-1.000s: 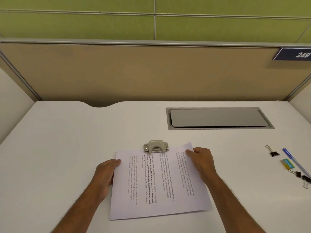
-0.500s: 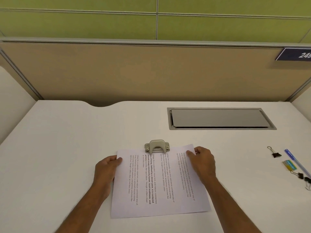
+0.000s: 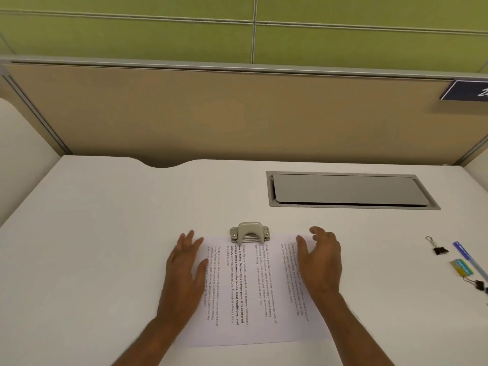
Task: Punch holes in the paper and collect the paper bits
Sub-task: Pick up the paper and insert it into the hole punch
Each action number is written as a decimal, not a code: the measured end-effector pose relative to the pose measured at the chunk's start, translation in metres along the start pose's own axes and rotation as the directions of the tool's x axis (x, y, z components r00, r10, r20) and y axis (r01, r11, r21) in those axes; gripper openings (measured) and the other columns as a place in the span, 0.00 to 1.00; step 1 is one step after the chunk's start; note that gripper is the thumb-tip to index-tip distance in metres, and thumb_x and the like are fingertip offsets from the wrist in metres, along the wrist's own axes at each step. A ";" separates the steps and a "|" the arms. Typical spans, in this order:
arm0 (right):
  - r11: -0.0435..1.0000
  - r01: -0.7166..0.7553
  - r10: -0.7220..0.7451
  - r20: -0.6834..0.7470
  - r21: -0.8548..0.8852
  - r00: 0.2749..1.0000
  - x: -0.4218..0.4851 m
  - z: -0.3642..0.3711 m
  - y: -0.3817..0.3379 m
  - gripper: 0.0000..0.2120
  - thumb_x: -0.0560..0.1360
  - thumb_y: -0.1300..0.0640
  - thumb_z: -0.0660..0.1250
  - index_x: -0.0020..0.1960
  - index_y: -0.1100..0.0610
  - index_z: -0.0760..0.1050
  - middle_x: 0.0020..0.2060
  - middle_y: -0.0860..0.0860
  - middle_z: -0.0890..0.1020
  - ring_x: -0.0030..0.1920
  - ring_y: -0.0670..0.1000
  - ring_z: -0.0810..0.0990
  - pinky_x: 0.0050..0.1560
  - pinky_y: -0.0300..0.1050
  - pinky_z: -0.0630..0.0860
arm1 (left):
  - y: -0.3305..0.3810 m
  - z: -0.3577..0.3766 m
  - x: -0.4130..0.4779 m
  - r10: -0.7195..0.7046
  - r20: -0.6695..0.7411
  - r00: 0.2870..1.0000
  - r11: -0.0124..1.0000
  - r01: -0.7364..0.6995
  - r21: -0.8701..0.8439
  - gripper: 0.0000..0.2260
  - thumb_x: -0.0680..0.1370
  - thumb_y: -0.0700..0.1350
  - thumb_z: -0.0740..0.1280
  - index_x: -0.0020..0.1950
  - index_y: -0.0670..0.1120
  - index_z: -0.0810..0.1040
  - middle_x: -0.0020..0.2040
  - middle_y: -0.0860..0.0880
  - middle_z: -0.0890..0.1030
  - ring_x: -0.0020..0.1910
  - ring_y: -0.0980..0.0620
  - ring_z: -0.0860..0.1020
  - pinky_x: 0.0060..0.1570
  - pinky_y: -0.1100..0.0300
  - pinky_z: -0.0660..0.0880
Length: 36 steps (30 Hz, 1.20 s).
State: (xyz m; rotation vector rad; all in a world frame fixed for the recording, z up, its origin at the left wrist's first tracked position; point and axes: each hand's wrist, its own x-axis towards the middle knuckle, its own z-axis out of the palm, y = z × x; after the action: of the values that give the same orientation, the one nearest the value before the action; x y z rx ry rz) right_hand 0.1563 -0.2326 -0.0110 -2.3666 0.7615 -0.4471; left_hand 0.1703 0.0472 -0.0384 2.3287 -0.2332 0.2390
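Observation:
A printed white paper (image 3: 250,291) lies flat on the white desk (image 3: 105,233), its far edge slid into a small beige hole punch (image 3: 249,231). My left hand (image 3: 184,270) hovers with straight, spread fingers over the sheet's left edge, to the left of the punch. My right hand (image 3: 320,260) is over the sheet's far right corner, fingers relaxed and slightly raised. Neither hand holds anything. No paper bits are visible.
A grey cable hatch (image 3: 348,190) is set into the desk at the back right. At the right edge lie a black binder clip (image 3: 438,248), a blue pen (image 3: 468,260), a small green-yellow item (image 3: 462,268) and more clips (image 3: 478,283). A beige partition (image 3: 237,114) closes the back.
Both hands have let go of the paper's side edges and lifted forward with fingers open. The paper and punch stay in place.

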 end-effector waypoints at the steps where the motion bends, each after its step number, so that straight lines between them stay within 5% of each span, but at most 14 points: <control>1: 0.997 0.064 -0.062 -0.034 0.042 0.997 -0.002 0.003 -0.005 0.16 0.78 0.51 0.68 0.64 0.56 0.76 0.58 0.53 0.80 0.61 0.55 0.76 0.59 0.56 0.77 | -0.001 0.004 -0.002 0.069 0.048 0.996 0.995 -0.072 0.067 0.21 0.83 0.48 0.59 0.76 0.47 0.69 0.80 0.52 0.63 0.81 0.54 0.54 0.79 0.53 0.55; 7: 0.936 0.291 -0.293 -0.019 0.199 0.956 0.009 0.036 -0.052 0.14 0.82 0.49 0.63 0.62 0.55 0.76 0.61 0.51 0.79 0.65 0.51 0.73 0.68 0.50 0.67 | -0.009 0.024 -0.001 0.119 0.188 0.975 0.945 -0.169 0.282 0.24 0.85 0.53 0.46 0.80 0.48 0.60 0.82 0.52 0.57 0.82 0.55 0.49 0.78 0.54 0.47; 15: 0.898 0.440 -0.413 0.290 -0.030 0.863 0.039 0.084 -0.109 0.23 0.86 0.46 0.48 0.75 0.55 0.66 0.79 0.56 0.61 0.81 0.57 0.51 0.79 0.56 0.48 | -0.012 0.028 0.001 0.086 0.196 0.977 0.931 -0.149 0.334 0.24 0.85 0.53 0.46 0.81 0.49 0.60 0.81 0.52 0.59 0.81 0.55 0.51 0.78 0.55 0.48; 21: 0.859 0.483 -0.357 0.475 -0.171 0.804 0.045 0.100 -0.107 0.24 0.86 0.48 0.45 0.79 0.53 0.57 0.81 0.55 0.52 0.81 0.56 0.44 0.80 0.56 0.43 | -0.010 0.026 0.001 0.100 0.215 0.971 0.920 -0.173 0.353 0.23 0.85 0.51 0.47 0.81 0.49 0.59 0.81 0.51 0.59 0.81 0.54 0.52 0.78 0.52 0.51; 26: 0.786 0.580 -0.391 0.554 -0.214 0.735 0.050 0.103 -0.111 0.25 0.84 0.57 0.53 0.80 0.55 0.53 0.82 0.57 0.49 0.81 0.58 0.41 0.79 0.57 0.41 | -0.012 0.024 -0.001 0.118 0.240 0.963 0.906 -0.204 0.371 0.23 0.85 0.50 0.50 0.82 0.53 0.56 0.82 0.51 0.57 0.82 0.52 0.50 0.78 0.49 0.53; 36: 0.816 0.530 -0.336 0.556 -0.231 0.760 0.050 0.114 -0.104 0.27 0.85 0.43 0.43 0.81 0.52 0.51 0.82 0.55 0.45 0.81 0.57 0.39 0.79 0.59 0.41 | -0.011 0.025 -0.001 0.109 0.243 0.964 0.902 -0.198 0.384 0.23 0.85 0.51 0.49 0.81 0.53 0.57 0.82 0.51 0.57 0.82 0.52 0.50 0.78 0.48 0.53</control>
State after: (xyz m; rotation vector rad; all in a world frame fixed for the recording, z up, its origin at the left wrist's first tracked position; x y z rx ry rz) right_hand 0.2926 -0.1452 -0.0248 -2.8544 0.0253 0.1580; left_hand 0.1744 0.0373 -0.0630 2.7562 -0.5222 0.1171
